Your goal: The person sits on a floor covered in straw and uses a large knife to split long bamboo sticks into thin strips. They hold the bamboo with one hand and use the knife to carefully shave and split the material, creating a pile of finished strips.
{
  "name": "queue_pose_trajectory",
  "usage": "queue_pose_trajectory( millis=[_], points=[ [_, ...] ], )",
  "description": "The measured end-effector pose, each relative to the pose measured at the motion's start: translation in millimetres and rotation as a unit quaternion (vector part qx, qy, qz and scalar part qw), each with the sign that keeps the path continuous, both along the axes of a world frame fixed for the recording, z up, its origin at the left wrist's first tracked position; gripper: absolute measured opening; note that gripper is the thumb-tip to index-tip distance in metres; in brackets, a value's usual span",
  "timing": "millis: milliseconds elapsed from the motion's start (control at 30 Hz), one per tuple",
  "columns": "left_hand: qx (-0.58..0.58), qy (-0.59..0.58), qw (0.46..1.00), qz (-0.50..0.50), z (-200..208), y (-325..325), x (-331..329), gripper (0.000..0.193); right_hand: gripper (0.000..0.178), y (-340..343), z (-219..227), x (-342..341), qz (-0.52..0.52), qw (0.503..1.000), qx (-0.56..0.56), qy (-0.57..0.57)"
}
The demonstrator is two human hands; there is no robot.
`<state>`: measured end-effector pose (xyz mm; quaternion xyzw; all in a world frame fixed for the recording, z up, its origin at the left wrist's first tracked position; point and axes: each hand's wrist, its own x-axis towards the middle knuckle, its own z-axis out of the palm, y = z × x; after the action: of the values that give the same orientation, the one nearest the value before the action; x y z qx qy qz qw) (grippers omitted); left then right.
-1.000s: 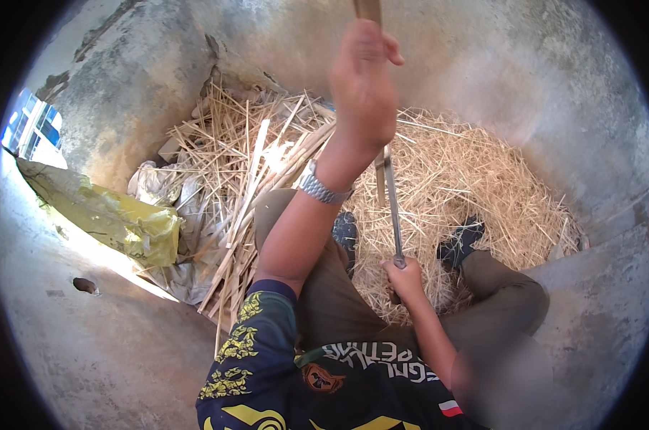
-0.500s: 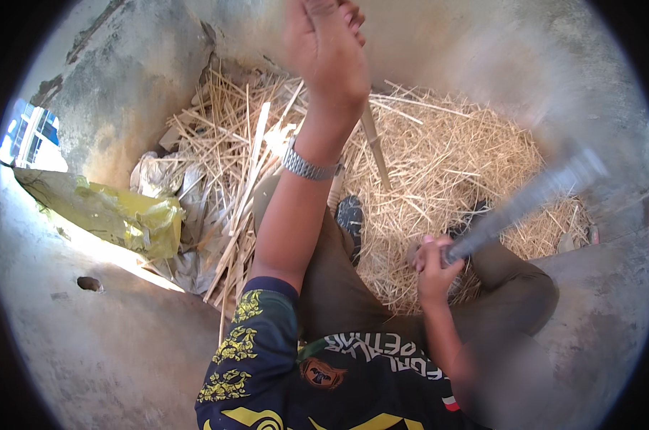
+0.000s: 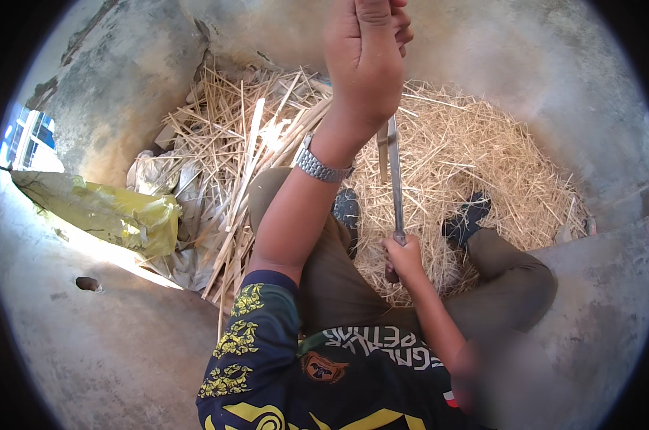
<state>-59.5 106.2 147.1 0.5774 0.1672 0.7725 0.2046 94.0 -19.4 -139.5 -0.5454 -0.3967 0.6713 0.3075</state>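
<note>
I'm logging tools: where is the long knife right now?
In the head view, the knife is right of centre, gripped in the right hand and pointing up the picture, just right of the pale strip.

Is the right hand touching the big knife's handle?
Touching: the head view shows the right hand closed around the knife handle, whose end sticks out.

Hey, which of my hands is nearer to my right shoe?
Right. Your right hand, gripping the knife, is left of the shoe and slightly nearer you; your left hand is farther off, up at the picture's top.
</note>
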Motion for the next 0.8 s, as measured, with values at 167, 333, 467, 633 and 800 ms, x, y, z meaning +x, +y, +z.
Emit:
queue_pose_trajectory(
  millis=[167, 333, 467, 633, 800],
  points=[
    [0.013, 0.015, 1.000, -0.010, -1.4, 6.9, -6.8, 0.039, 0.031, -1.5, 39.9, 5.6, 0.060, 0.973, -0.109, 0.196],
    [0.014, 0.001, 1.000, -0.012, -1.5, 9.6, -11.0, 0.037, 0.030, -4.9, 4.1, 8.4, -0.080, 0.980, 0.173, 0.047],
    [0.033, 0.011, 0.999, -0.020, -2.1, 13.0, -12.1, 0.034, 0.023, -1.0, 34.1, -0.6, -0.163, 0.902, 0.358, 0.176],
    [0.060, 0.012, 0.998, -0.031, -10.9, 15.9, -1.2, 0.029, 0.033, 7.9, -13.4, -2.8, -0.042, 0.994, 0.062, -0.085],
    [0.019, -0.010, 0.999, -0.034, -9.7, 12.8, -9.1, 0.028, 0.035, 1.2, -19.9, -2.9, -0.034, 0.981, 0.122, -0.151]
  ],
)
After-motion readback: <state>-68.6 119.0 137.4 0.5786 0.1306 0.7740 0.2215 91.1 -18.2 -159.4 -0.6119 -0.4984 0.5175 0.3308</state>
